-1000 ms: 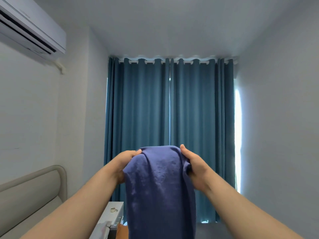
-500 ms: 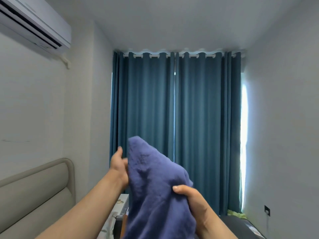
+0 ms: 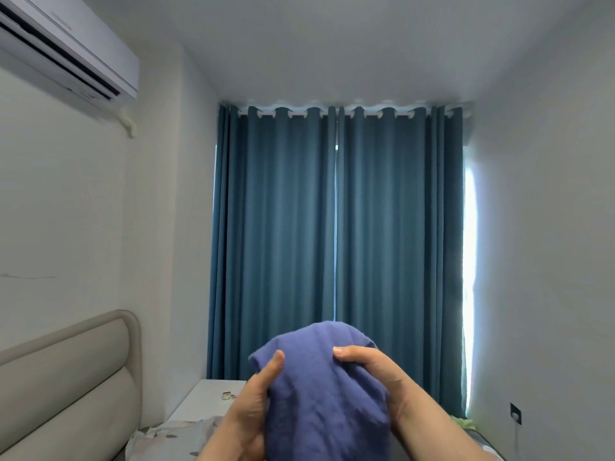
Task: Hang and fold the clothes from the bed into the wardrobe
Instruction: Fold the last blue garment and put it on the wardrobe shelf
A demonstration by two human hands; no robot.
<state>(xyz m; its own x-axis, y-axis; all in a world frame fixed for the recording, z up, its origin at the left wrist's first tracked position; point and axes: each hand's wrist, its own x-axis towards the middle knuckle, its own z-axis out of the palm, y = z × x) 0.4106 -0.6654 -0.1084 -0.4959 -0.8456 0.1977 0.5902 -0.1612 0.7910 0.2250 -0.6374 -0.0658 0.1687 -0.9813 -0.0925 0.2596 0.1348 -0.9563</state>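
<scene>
A blue-purple garment (image 3: 326, 390) hangs bunched in front of me, low in the middle of the head view, its lower part running off the bottom edge. My left hand (image 3: 248, 410) grips its left side, thumb laid across the front of the cloth. My right hand (image 3: 372, 374) grips the right side near the top, fingers curled over the fabric. The wardrobe is not in view.
Teal curtains (image 3: 336, 244) cover the window straight ahead. A beige padded headboard (image 3: 66, 377) stands at the lower left beside a white bedside table (image 3: 209, 399) carrying small items. Patterned bedding (image 3: 166, 440) lies below it. An air conditioner (image 3: 66, 51) hangs high on the left wall.
The garment has been gathered lower and closer between both hands. My left hand dropped from its raised hold to the left side; my right hand shifted up to the top right. The view tilted.
</scene>
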